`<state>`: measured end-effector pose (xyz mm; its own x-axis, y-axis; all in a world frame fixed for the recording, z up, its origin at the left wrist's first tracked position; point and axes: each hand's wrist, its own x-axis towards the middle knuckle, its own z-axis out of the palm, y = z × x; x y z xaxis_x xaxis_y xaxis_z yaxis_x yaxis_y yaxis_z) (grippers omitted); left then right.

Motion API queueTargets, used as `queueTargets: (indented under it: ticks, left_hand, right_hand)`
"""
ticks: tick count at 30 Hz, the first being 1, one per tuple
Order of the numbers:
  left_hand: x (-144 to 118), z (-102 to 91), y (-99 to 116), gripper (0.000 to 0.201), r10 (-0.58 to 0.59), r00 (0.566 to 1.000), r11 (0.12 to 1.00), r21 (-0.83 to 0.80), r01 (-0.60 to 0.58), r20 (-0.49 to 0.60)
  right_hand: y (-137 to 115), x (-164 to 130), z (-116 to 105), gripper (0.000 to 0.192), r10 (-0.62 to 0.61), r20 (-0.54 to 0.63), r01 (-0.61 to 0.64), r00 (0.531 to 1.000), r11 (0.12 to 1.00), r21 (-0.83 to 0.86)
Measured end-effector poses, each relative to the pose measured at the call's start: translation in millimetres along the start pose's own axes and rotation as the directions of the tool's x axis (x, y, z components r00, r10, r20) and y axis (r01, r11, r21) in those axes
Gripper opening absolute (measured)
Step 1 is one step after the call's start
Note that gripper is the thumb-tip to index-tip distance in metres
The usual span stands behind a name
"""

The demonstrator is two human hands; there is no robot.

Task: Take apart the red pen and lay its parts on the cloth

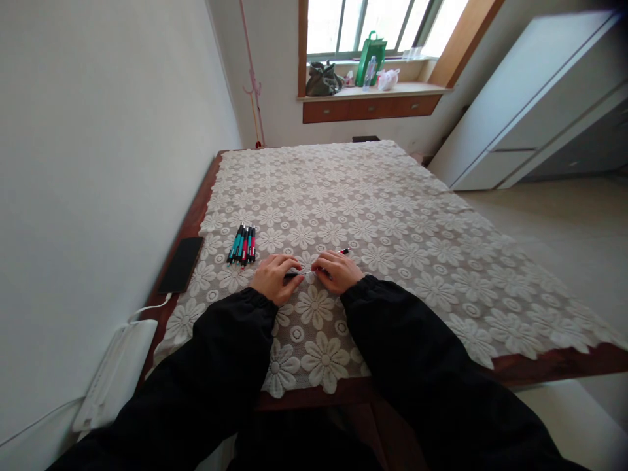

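My left hand (pixel 276 277) is closed, its thumb and fingers pinching a dark pen part (pixel 290 275). A thin light piece (pixel 307 272) runs from it to my right hand (pixel 338 271). That hand is also closed, its fingertips on the other end, where a bit of red shows; most of this end is hidden by the fingers. Just behind the right hand lies a red and black pen piece (pixel 345 251), partly covered by the hand. To the left of my left hand rests a group of several teal, red and black pens (pixel 242 244), side by side.
A lace flower tablecloth (pixel 314 196) covers the wooden table. At the left edge lies a black phone (pixel 181 265) with a white cable, near a white box-like device (pixel 118 373). Bags and a bottle (pixel 369 72) stand on the far windowsill.
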<state>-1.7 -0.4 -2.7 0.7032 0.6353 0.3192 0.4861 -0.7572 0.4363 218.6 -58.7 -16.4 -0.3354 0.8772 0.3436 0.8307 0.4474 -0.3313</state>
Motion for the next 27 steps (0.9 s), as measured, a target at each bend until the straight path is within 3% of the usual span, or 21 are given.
queueTargets:
  ticks: [3, 10, 22, 27]
  left_hand:
    - [-1, 0.9, 0, 0.011, 0.011, 1.000, 1.000, 0.005, -0.011, 0.010]
    - [-1, -0.1, 2, 0.004, 0.032, 0.999, 0.999, -0.010, -0.032, 0.004]
    - [-1, -2.5, 3, 0.004, 0.127, 0.990, 0.991, -0.053, -0.124, 0.060]
    - [-2, -4.5, 5, 0.023, 0.086, 0.995, 0.996, -0.039, -0.084, 0.058]
  right_hand:
    - [-1, 0, -4, 0.013, -0.008, 0.016, 0.008, 1.000, 1.000, -0.010]
    - [9, -5, -16, 0.009, 0.131, -0.003, -0.130, 0.991, 0.983, -0.131]
    - [9, -5, -11, 0.010, 0.120, 0.005, -0.118, 0.993, 0.985, -0.123]
    - [6, -4, -12, 0.011, 0.069, -0.008, -0.069, 0.998, 0.992, -0.103]
